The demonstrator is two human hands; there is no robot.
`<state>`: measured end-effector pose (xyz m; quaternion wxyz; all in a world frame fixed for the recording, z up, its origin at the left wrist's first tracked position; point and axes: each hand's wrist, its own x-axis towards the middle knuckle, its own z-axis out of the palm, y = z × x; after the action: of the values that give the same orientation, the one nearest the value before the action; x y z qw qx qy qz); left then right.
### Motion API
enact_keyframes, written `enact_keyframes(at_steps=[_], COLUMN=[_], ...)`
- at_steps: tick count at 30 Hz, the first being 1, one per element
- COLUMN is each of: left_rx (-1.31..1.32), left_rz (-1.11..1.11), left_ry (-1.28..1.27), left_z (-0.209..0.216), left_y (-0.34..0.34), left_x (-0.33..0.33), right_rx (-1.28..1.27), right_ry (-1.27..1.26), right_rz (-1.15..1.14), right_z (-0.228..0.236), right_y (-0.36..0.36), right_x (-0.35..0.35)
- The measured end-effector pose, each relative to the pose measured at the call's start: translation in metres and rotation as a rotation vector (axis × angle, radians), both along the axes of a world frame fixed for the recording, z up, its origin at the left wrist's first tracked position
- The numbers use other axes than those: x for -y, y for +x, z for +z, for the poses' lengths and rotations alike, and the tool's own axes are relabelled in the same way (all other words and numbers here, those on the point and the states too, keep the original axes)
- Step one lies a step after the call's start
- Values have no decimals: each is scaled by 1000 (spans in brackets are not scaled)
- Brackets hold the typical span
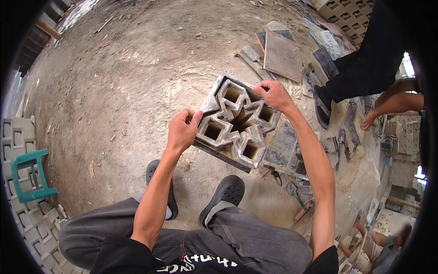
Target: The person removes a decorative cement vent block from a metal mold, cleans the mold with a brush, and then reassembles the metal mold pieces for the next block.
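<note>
In front of me is a square grey block mould (233, 142) with a star-shaped opening at its centre and several square openings around it. It rests tilted on a dark flat board (222, 156), which shows along its near edge. At the mould's left corner is my left hand (182, 130), thumb and fingers closed on the rim. My right hand (273, 95) pinches the far right edge, its fingertips partly hidden. A raised angled rim (214, 98) runs along the far left side, with a dark gap between it and the star-shaped part.
Flat boards (283, 55) and a trowel (250, 54) lie beyond the mould. Beside my right forearm are a dark plate (280, 148) and hand tools (301, 205). Another person's leg (360, 68) and hand (368, 119) are at right. A green stool (32, 176) stands left, by stacked blocks (39, 219).
</note>
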<state>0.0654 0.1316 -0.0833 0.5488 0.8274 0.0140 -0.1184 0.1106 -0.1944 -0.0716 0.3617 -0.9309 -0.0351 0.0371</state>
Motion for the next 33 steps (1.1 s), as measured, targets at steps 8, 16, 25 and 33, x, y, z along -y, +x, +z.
enact_keyframes(at_steps=[8,16,25,33], left_rx=[-2,29,32,35], left_rz=[-2,-9,-24,-12], left_ry=[12,-16,-37,-81], left_z=[0,-5,-3,3], left_y=[1,6,13,36], left_x=[0,-4,-5,-7], right_rx=[14,-8,46,53], right_ry=[-20,-62,6,-13], right_rz=[14,22,8,-7], right_z=[1,11,13,25], right_y=[0,2,12,33], right_x=[0,-5,-7,-10])
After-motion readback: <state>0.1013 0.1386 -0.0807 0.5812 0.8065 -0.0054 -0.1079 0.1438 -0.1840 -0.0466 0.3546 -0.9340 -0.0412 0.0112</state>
